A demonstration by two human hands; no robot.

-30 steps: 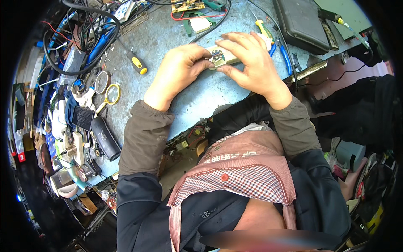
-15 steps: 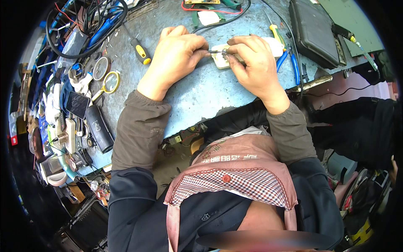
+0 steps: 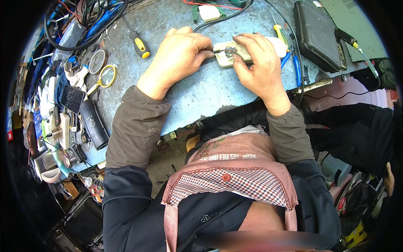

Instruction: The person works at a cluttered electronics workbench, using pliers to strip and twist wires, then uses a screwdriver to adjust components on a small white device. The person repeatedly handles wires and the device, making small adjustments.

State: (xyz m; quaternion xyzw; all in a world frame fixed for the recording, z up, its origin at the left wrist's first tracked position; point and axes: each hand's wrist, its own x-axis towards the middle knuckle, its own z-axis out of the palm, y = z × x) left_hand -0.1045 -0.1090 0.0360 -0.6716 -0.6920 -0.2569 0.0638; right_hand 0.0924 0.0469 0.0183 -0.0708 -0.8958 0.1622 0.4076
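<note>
An oblong cream plastic housing (image 3: 227,63) lies open on the bench, with small dark parts inside its left end. My left hand (image 3: 181,51) is to the left of it, fingers curled and thumb pressed against the index finger. From that pinch a thin black cord-like piece (image 3: 217,51) reaches into the housing, ending in a lighter, slender tip. Over the housing's right part rests my right hand (image 3: 261,63). Its thumb and index finger are spread, and the inside of the housing shows between them. What lies under the palm is hidden.
To the left are a yellow-black screwdriver (image 3: 139,44), a yellow-rimmed magnifier (image 3: 108,76), a phone (image 3: 72,99) and a black cylinder (image 3: 93,124). Blue-handled pliers (image 3: 297,70), another screwdriver (image 3: 280,33) and a black case (image 3: 315,35) lie right. A black cable (image 3: 222,19) curves behind my hands.
My right thumb and index finger have parted from the tip of the cord-like piece, uncovering the housing's inside. My left hand keeps its pinch. The whole view has shifted slightly.
</note>
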